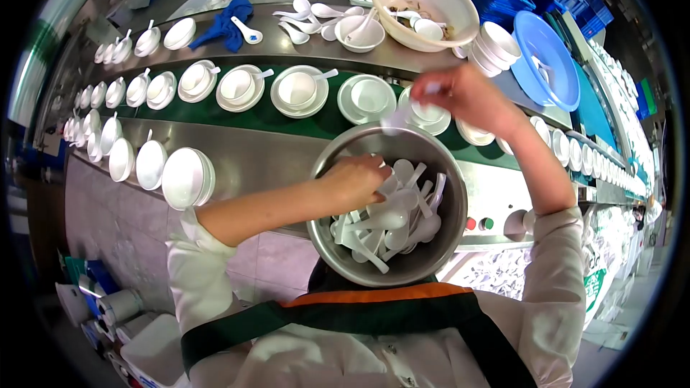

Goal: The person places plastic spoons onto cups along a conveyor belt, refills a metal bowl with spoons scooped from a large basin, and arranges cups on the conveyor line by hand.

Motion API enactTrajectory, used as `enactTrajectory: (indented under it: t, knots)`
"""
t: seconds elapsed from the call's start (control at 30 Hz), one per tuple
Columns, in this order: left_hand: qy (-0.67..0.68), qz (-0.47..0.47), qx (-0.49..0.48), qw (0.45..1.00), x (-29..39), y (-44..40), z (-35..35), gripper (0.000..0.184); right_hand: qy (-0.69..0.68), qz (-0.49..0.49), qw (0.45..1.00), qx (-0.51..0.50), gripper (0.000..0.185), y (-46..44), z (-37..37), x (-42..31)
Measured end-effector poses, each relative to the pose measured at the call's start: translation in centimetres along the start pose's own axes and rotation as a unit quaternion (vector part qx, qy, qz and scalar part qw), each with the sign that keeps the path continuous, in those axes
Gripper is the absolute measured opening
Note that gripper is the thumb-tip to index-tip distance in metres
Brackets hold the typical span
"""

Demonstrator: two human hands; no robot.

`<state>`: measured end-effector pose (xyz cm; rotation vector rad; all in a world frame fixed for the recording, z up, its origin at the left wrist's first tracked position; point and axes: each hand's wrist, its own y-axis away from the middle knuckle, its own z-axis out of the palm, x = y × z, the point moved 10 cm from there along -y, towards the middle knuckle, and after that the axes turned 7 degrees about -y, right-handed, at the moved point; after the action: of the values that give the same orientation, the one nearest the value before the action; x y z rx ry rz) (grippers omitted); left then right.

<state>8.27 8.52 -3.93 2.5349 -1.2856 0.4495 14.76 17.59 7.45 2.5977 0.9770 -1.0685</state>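
A steel basin of loose white spoons sits against my front at the conveyor's near edge. My left hand reaches into it from the left, its fingers curled on a spoon among the others; the grip is partly hidden. Above the belt, my right hand pinches a white spoon, smeared by motion, beside a bowl on a saucer. Left of that stands another bowl on a saucer, with no spoon visible in it.
A green conveyor belt carries bowl-and-saucer sets, several with spoons. Stacked bowls stand on the near ledge. On the back ledge are a cream tub, blue cloth and loose spoons. A blue basin stands right.
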Motion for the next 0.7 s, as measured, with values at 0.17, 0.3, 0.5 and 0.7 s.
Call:
enactTrajectory:
  t: [0.17, 0.3, 0.5, 0.7]
  knots:
    - [0.089, 0.019, -0.005, 0.996, 0.3, 0.0, 0.0, 0.023, 0.125, -0.01, 0.973, 0.194, 0.008, -6.2, 0.8, 6.5]
    - [0.129, 0.007, 0.031, 0.991, -0.4, 1.2, -1.0, 0.022, 0.075, -0.03, 0.992, 0.099, 0.023, -8.0, 7.9, 11.7]
    - [0.14, -0.017, 0.023, 0.99, -2.4, 2.8, -6.6, 0.019, 0.039, -0.049, 0.996, 0.067, 0.03, -1.9, 3.7, 3.2]
    - [0.287, -0.075, -0.024, 0.955, -5.4, 1.2, -8.6, 0.022, 0.111, -0.033, 0.964, -0.241, 0.033, 6.3, 13.1, 0.8]
